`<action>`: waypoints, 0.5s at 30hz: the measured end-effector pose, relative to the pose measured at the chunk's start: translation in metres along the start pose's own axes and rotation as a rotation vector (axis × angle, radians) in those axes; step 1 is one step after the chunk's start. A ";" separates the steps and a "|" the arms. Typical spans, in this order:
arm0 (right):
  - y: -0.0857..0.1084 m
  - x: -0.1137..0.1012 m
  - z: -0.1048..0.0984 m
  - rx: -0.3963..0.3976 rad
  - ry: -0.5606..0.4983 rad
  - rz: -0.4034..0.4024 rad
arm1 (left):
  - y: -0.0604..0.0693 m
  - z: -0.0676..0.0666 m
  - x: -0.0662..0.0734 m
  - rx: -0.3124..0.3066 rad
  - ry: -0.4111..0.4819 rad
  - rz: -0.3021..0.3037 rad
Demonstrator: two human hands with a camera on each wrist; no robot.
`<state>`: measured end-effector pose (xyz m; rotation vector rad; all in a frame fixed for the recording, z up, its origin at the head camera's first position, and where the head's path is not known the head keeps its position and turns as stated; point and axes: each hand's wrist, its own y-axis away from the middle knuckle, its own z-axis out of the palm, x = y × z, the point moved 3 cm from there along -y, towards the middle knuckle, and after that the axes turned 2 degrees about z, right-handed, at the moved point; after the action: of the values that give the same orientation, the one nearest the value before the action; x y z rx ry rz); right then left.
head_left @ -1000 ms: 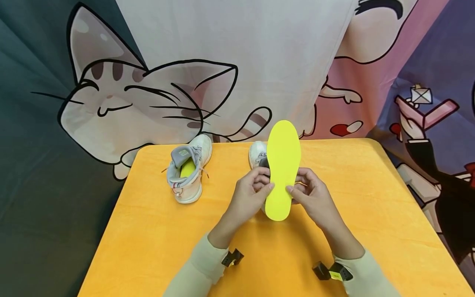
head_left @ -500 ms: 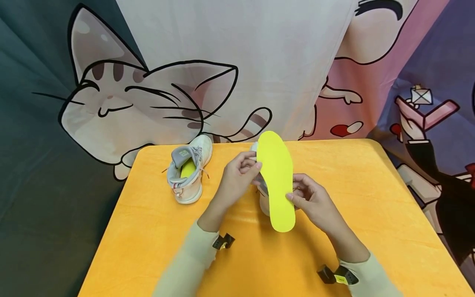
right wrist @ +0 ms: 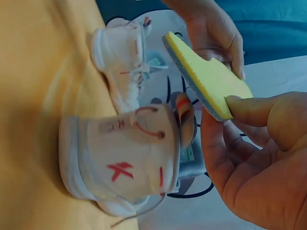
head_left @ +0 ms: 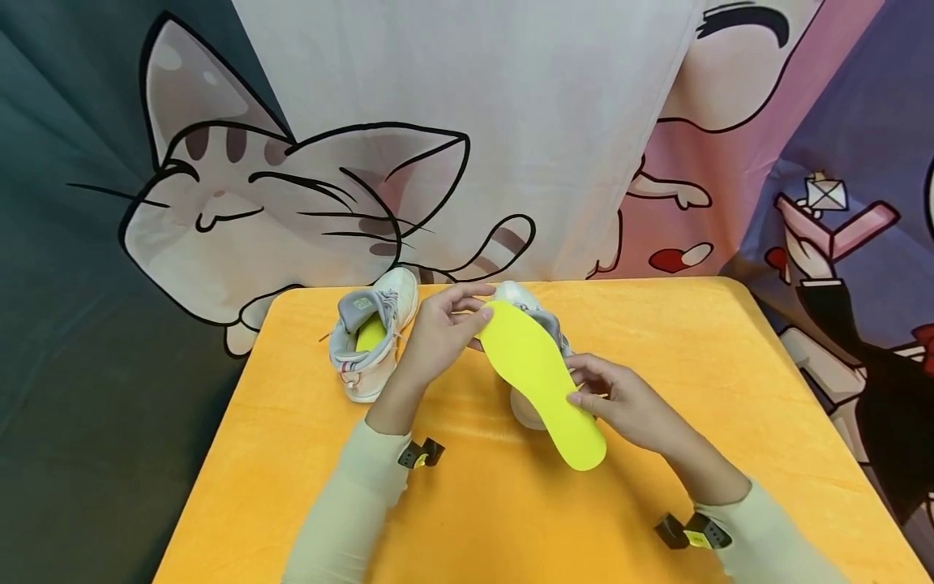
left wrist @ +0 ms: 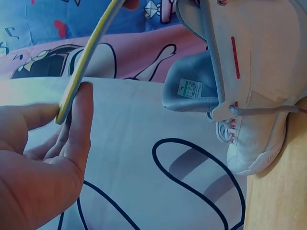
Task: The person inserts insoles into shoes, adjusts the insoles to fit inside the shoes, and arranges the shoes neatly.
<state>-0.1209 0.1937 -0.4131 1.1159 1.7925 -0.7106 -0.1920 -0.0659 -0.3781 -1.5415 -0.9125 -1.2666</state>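
A bright yellow insole [head_left: 536,377] is held in the air between both hands, tilted with its wide end up and to the left. My left hand [head_left: 438,332] pinches the wide end between thumb and fingers; my right hand [head_left: 631,401] pinches the edge near the narrow end. Below and behind it a white and grey shoe [head_left: 516,294] stands on the table, partly hidden by the insole. In the left wrist view the insole [left wrist: 84,67] appears edge-on, with a grey underside. The right wrist view shows the shoe [right wrist: 127,153] beside the insole [right wrist: 206,76].
Another shoe [head_left: 365,357], with a yellow insole inside, stands left of my left hand, toe towards the back. Both shoes are on a yellow table [head_left: 452,519]. Behind the table's far edge hangs a cloth [head_left: 496,97] printed with cartoon figures.
The insole has tilted, its wide end moving left and down and its narrow end right. My left hand has moved left and up with it, and more of the shoe behind shows.
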 end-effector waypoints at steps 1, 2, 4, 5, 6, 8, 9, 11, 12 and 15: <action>-0.001 0.000 -0.002 -0.004 0.028 0.004 | 0.001 0.000 0.000 -0.015 -0.001 -0.007; -0.001 0.001 -0.004 -0.007 0.057 0.008 | 0.001 0.000 -0.001 -0.029 -0.001 -0.013; -0.003 0.001 -0.009 -0.006 0.113 0.027 | 0.002 0.001 -0.002 -0.054 -0.009 -0.019; -0.004 0.001 -0.011 -0.004 0.140 0.036 | 0.003 0.002 -0.002 -0.059 -0.015 -0.021; -0.005 0.000 -0.013 -0.004 0.164 0.047 | 0.003 0.002 -0.003 -0.059 -0.020 -0.020; -0.007 -0.001 -0.018 -0.001 0.210 0.061 | 0.004 0.003 -0.004 -0.050 -0.014 -0.020; -0.008 -0.003 -0.020 0.001 0.233 0.066 | 0.004 0.003 -0.004 -0.042 -0.009 -0.021; -0.010 -0.006 -0.024 0.004 0.291 0.063 | 0.005 0.004 -0.005 -0.024 0.005 -0.029; -0.011 -0.008 -0.025 0.007 0.324 0.064 | 0.006 0.004 -0.006 -0.016 0.009 -0.036; -0.015 -0.012 -0.031 0.016 0.399 0.051 | 0.007 0.006 -0.007 0.003 0.018 -0.061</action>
<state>-0.1436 0.2071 -0.3879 1.3832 2.0809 -0.4954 -0.1850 -0.0619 -0.3865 -1.5081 -0.9561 -1.3201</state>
